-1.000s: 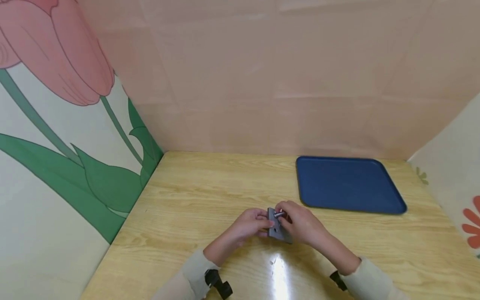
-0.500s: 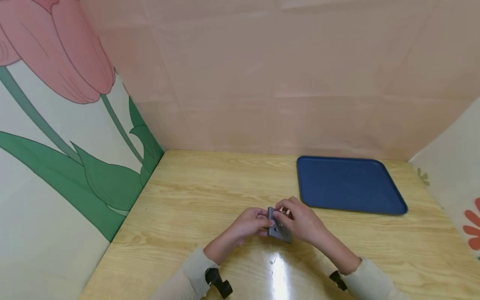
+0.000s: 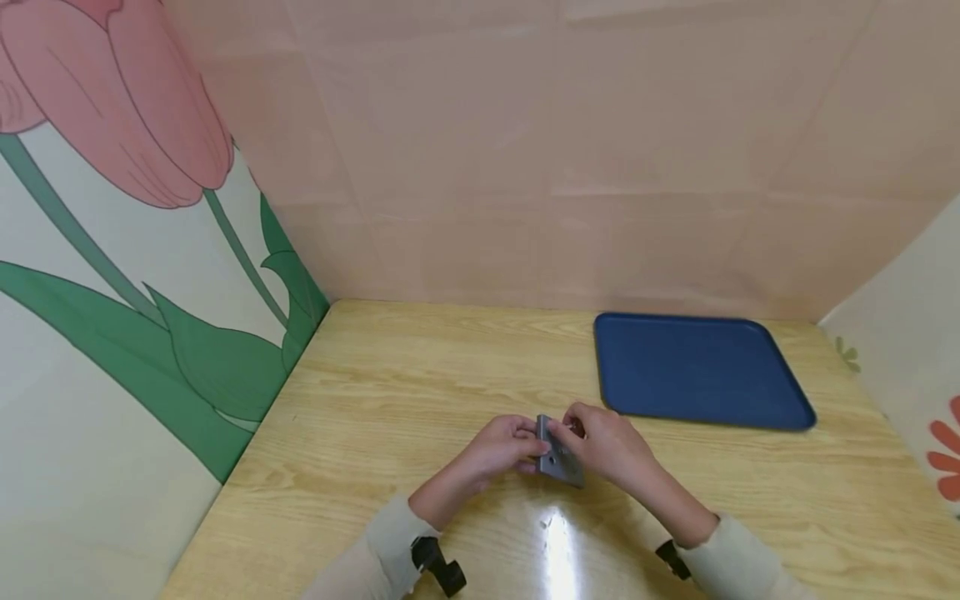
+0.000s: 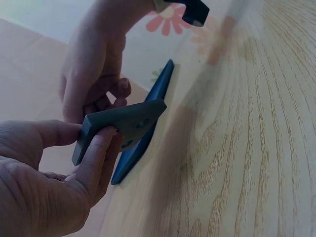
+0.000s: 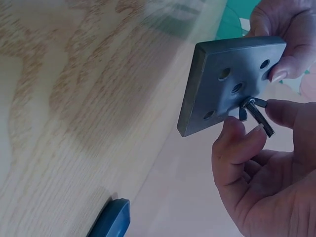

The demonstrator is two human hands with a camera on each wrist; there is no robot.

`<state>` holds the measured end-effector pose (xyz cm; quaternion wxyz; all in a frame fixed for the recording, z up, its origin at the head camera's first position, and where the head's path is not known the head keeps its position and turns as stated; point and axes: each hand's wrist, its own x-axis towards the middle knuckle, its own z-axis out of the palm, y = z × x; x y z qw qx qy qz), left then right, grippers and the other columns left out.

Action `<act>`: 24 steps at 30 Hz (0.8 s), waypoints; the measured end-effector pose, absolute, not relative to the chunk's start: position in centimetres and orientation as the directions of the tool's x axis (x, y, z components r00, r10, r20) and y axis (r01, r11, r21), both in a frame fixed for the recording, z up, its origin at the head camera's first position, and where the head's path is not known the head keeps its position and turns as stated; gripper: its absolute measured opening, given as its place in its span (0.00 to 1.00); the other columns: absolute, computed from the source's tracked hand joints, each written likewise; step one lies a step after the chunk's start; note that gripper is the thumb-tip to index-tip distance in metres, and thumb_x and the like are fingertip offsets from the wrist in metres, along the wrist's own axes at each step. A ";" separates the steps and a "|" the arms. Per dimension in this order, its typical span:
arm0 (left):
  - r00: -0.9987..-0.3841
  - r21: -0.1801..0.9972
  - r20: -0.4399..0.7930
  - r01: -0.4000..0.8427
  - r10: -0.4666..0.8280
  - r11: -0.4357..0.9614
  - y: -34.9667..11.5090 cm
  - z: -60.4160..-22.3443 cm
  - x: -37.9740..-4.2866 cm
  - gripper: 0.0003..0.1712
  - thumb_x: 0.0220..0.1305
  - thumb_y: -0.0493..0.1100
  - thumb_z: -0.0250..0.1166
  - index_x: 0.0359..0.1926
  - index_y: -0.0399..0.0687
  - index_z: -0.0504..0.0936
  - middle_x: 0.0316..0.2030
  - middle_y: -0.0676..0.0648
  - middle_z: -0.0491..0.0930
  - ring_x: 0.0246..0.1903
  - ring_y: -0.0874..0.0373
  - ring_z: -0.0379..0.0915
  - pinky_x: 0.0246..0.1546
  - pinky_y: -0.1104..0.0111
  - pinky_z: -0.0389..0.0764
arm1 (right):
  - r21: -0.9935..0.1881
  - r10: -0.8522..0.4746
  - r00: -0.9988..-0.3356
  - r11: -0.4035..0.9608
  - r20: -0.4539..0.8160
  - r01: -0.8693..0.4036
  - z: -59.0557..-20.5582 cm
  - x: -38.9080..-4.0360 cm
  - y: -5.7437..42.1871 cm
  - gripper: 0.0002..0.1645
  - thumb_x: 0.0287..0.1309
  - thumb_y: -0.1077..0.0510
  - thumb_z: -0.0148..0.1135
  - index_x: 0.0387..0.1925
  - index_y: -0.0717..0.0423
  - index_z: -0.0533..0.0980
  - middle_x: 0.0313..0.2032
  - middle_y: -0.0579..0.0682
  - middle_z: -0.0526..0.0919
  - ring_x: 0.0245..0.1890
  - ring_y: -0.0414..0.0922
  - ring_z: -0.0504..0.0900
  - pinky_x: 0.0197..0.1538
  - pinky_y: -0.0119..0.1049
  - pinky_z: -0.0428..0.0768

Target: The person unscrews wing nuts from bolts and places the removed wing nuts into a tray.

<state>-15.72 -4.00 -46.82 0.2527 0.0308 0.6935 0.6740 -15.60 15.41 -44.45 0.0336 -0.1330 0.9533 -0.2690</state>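
My left hand (image 3: 498,450) holds a grey square metal plate (image 3: 567,472) by one edge, thumb on one face and fingers behind. Several holes pierce the plate, as the right wrist view shows. A threaded bolt (image 5: 260,118) sticks out of the face turned to my right hand, with a wing nut (image 5: 243,113) on it close against the plate. Thumb and index finger of my right hand (image 3: 611,442) pinch at the wings of this nut. In the left wrist view the plate (image 4: 123,114) stands tilted above the table, partly covering the right fingertips.
A blue tray (image 3: 697,367) lies on the wooden table (image 3: 420,358) at the back right, just beyond my right hand. Behind the table rises a pinkish wall covering (image 3: 465,167). Flower-painted panels (image 3: 247,367) flank the left and right sides.
The right fingers have shifted around the bolt and wing nut: the bolt showed between them at first, then they lifted and spread, and now they are lower again. Left hand and plate barely moved.
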 end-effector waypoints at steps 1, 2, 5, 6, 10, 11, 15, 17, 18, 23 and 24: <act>-0.870 0.950 -0.309 -0.298 0.384 0.089 -4.0 -46.8 -15.7 0.15 0.64 0.34 0.67 0.50 0.32 0.80 0.41 0.42 0.87 0.38 0.53 0.85 0.36 0.66 0.86 | -0.524 -0.272 -0.962 0.819 0.003 -0.233 -44.5 -15.6 15.4 0.18 0.69 0.42 0.60 0.36 0.52 0.80 0.24 0.43 0.76 0.22 0.40 0.70 0.26 0.35 0.69; -0.870 0.951 -0.307 -0.297 0.385 0.088 -4.0 -46.8 -15.7 0.15 0.64 0.33 0.67 0.50 0.31 0.80 0.41 0.42 0.87 0.38 0.53 0.85 0.36 0.66 0.86 | -0.528 -0.273 -0.962 0.817 0.000 -0.232 -44.5 -15.6 15.4 0.17 0.69 0.43 0.61 0.36 0.52 0.80 0.25 0.43 0.77 0.22 0.40 0.71 0.26 0.35 0.70; -0.872 0.952 -0.304 -0.293 0.384 0.088 -3.9 -46.8 -15.7 0.15 0.64 0.34 0.67 0.50 0.31 0.80 0.41 0.42 0.87 0.38 0.53 0.85 0.35 0.67 0.86 | -0.551 -0.285 -0.959 0.801 -0.005 -0.235 -44.5 -15.6 15.4 0.14 0.68 0.45 0.63 0.38 0.52 0.80 0.26 0.43 0.80 0.23 0.39 0.73 0.27 0.36 0.72; -0.872 0.952 -0.305 -0.296 0.382 0.085 -3.9 -46.8 -15.7 0.15 0.64 0.34 0.67 0.50 0.31 0.80 0.40 0.42 0.87 0.37 0.53 0.85 0.35 0.67 0.86 | -0.559 -0.292 -0.956 0.793 -0.002 -0.241 -44.5 -15.6 15.4 0.13 0.68 0.46 0.63 0.39 0.51 0.80 0.27 0.43 0.81 0.24 0.38 0.74 0.28 0.36 0.73; -0.876 0.953 -0.302 -0.290 0.377 0.089 -4.0 -46.8 -15.7 0.16 0.64 0.34 0.67 0.51 0.31 0.80 0.41 0.42 0.87 0.37 0.53 0.85 0.36 0.66 0.86 | -0.584 -0.328 -0.944 0.759 0.039 -0.288 -44.5 -15.5 15.5 0.08 0.66 0.52 0.66 0.42 0.51 0.79 0.31 0.44 0.82 0.28 0.38 0.77 0.30 0.36 0.76; -0.876 0.953 -0.302 -0.290 0.377 0.088 -4.0 -46.8 -15.7 0.16 0.64 0.35 0.67 0.51 0.31 0.80 0.41 0.42 0.87 0.37 0.53 0.85 0.36 0.65 0.86 | -0.585 -0.337 -0.940 0.752 0.056 -0.305 -44.5 -15.5 15.5 0.08 0.66 0.53 0.66 0.42 0.51 0.79 0.32 0.44 0.83 0.30 0.38 0.78 0.31 0.36 0.77; -0.872 0.951 -0.309 -0.295 0.380 0.095 -4.1 -46.7 -15.7 0.16 0.65 0.35 0.67 0.52 0.31 0.80 0.42 0.42 0.87 0.38 0.53 0.85 0.38 0.65 0.86 | -0.576 -0.365 -0.924 0.733 0.116 -0.362 -44.5 -15.4 15.5 0.08 0.64 0.58 0.68 0.44 0.50 0.79 0.38 0.46 0.83 0.35 0.40 0.80 0.34 0.37 0.78; -0.871 0.951 -0.309 -0.296 0.382 0.094 -4.1 -46.7 -15.7 0.16 0.66 0.35 0.67 0.51 0.31 0.80 0.42 0.41 0.87 0.38 0.53 0.85 0.38 0.65 0.86 | -0.570 -0.372 -0.918 0.729 0.137 -0.381 -44.5 -15.4 15.5 0.09 0.63 0.60 0.69 0.44 0.50 0.80 0.39 0.46 0.82 0.36 0.40 0.80 0.35 0.37 0.79; -0.870 0.950 -0.309 -0.296 0.383 0.094 -4.1 -46.7 -15.7 0.16 0.66 0.35 0.66 0.51 0.31 0.80 0.42 0.41 0.87 0.38 0.53 0.85 0.37 0.65 0.86 | -0.565 -0.375 -0.915 0.727 0.148 -0.390 -44.5 -15.4 15.5 0.09 0.62 0.60 0.69 0.44 0.50 0.80 0.39 0.46 0.82 0.36 0.40 0.80 0.36 0.37 0.79; -0.873 0.952 -0.304 -0.295 0.382 0.082 -4.1 -46.5 -15.6 0.16 0.65 0.35 0.66 0.51 0.31 0.80 0.43 0.41 0.87 0.38 0.53 0.85 0.38 0.65 0.86 | -0.553 -0.379 -0.905 0.720 0.194 -0.420 -44.6 -15.4 15.4 0.10 0.59 0.63 0.70 0.42 0.49 0.81 0.37 0.45 0.80 0.34 0.40 0.80 0.36 0.35 0.79; -0.873 0.952 -0.303 -0.295 0.382 0.082 -4.1 -46.5 -15.6 0.16 0.65 0.35 0.66 0.51 0.31 0.80 0.43 0.41 0.87 0.39 0.53 0.85 0.38 0.65 0.86 | -0.557 -0.378 -0.905 0.716 0.198 -0.421 -44.6 -15.4 15.3 0.10 0.60 0.62 0.70 0.42 0.49 0.81 0.37 0.45 0.80 0.35 0.40 0.80 0.36 0.35 0.79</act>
